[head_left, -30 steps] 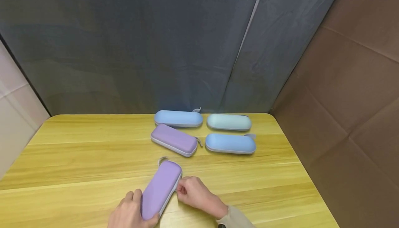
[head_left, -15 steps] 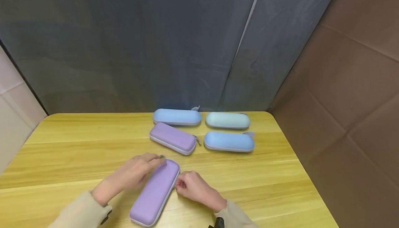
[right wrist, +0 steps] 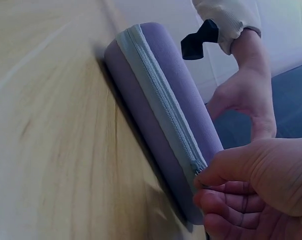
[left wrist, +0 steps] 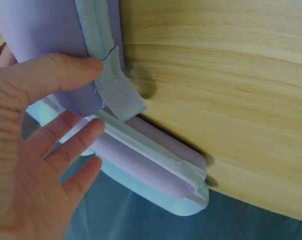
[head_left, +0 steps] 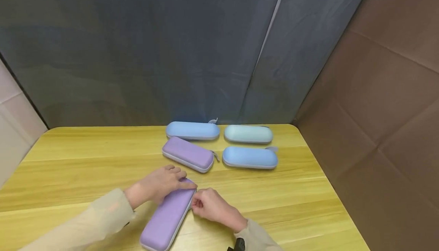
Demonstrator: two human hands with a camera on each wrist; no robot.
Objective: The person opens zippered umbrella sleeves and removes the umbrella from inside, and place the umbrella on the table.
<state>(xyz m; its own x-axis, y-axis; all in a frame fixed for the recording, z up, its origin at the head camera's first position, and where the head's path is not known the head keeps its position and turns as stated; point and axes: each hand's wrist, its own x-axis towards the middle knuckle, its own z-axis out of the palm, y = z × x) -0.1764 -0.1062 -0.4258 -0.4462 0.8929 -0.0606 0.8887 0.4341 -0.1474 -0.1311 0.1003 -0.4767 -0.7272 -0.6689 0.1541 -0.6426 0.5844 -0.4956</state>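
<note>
A purple zippered hard case (head_left: 168, 220) lies slanted at the front of the table. Over its far end is my left hand (head_left: 161, 184), its thumb resting on the case. In the left wrist view, that thumb touches the case beside a grey fabric tab (left wrist: 122, 95); three fingers extend loosely past the end, and the index finger is hidden. My right hand (head_left: 212, 205), at the case's right side, has curled fingers. The right wrist view shows it pinching the zipper pull (right wrist: 197, 171), mostly covered by thumb and fingers. The zipper line behind it looks closed.
Farther back lie a second purple case (head_left: 188, 154), a blue case (head_left: 192, 130) behind it, a mint case (head_left: 248, 133) and another blue case (head_left: 249, 157). A dark cloth (head_left: 154, 53) hangs behind the wooden table (head_left: 85, 175), and a brown cloth (head_left: 384, 91) at the right.
My left hand has left the near end of the front purple case and moved forward to its far end. My right hand stays at the case's right side, almost unmoved.
</note>
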